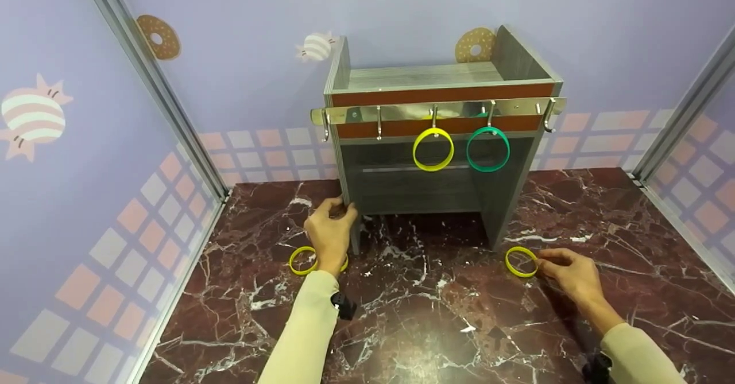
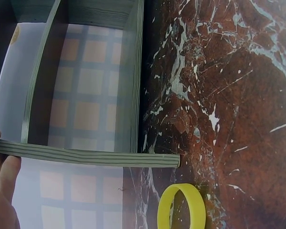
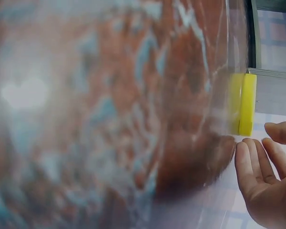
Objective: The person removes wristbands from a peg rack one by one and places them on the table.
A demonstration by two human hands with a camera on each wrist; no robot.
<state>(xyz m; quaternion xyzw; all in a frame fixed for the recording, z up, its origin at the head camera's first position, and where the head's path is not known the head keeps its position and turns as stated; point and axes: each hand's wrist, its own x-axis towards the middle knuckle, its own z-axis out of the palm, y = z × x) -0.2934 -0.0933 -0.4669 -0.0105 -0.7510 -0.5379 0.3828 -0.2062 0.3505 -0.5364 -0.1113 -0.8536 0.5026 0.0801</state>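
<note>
My left hand (image 1: 330, 229) grips the front edge of the left side panel (image 2: 86, 156) of a small grey wooden shelf (image 1: 422, 192), thumb on one side and fingers on the other. Below that hand lies a yellow wristband (image 1: 291, 262); a second yellow one (image 1: 344, 264) is mostly hidden behind the wrist. Another yellow wristband (image 3: 248, 105) lies flat on the table near the shelf's right side. Beside it is my right hand (image 1: 568, 272); in the right wrist view its fingertips are just apart from the band, thumb and fingers spread.
A metal hook rail (image 1: 402, 112) crosses the shelf's front, its ends sticking out past both sides. From its hooks hang a yellow wristband (image 1: 415, 150) and a green one (image 1: 488, 169). Patterned walls (image 1: 241, 74) enclose the dark red marbled table (image 1: 413, 315).
</note>
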